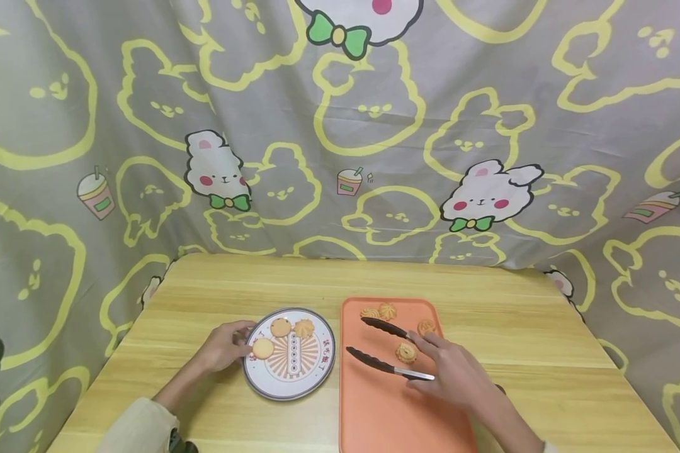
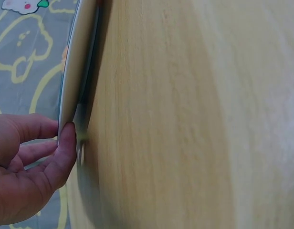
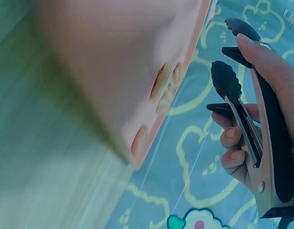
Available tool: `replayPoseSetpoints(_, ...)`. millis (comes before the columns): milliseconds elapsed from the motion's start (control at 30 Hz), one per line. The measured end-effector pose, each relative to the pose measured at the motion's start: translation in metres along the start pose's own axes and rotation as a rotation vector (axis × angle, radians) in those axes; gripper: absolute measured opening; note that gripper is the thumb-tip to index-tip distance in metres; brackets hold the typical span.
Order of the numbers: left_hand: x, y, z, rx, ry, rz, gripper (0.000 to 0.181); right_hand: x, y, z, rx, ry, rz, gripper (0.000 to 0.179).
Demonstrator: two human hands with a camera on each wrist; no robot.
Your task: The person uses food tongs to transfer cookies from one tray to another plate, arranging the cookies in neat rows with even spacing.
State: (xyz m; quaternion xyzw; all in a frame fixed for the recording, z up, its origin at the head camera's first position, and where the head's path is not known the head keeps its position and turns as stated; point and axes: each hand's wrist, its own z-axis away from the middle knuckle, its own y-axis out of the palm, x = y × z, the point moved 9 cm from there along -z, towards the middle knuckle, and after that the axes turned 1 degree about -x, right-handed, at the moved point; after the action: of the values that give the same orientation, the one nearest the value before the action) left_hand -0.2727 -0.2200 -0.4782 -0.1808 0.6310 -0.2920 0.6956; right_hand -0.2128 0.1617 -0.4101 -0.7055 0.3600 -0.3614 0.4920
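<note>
Risk of crumbling the cookie (image 1: pixel 406 353) by over-squeezing tongs (image 1: pixel 378 362), gripped spread in right hand (image 1: pixel 452 372), while pinching plate (image 1: pixel 286 388) at nine o'clock with left hand (image 1: pixel 225 347).

Kitchen tongs (image 1: pixel 374 362): black scalloped tips spread, over the orange tray (image 1: pixel 385 409) | Sunburst-print plate (image 1: pixel 294 388): white, dark-rimmed, left of the tray | Cookies (image 1: pixel 263 348): three on the plate (one smooth and pale, I notice), four on the tray
</note>
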Motion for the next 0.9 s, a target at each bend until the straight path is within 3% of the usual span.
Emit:
replayPoseSetpoints(467,0.001,0.0,0.0,-0.005,-0.008,-0.005,0.054,-0.038,-0.006,0.035,-0.004,0.083,0.014,0.078)
replayPoseSetpoints(900,-0.001,-0.001,0.001,-0.004,-0.007,-0.013,0.055,-0.052,-0.005,0.054,-0.035,0.077,0.021,0.076)
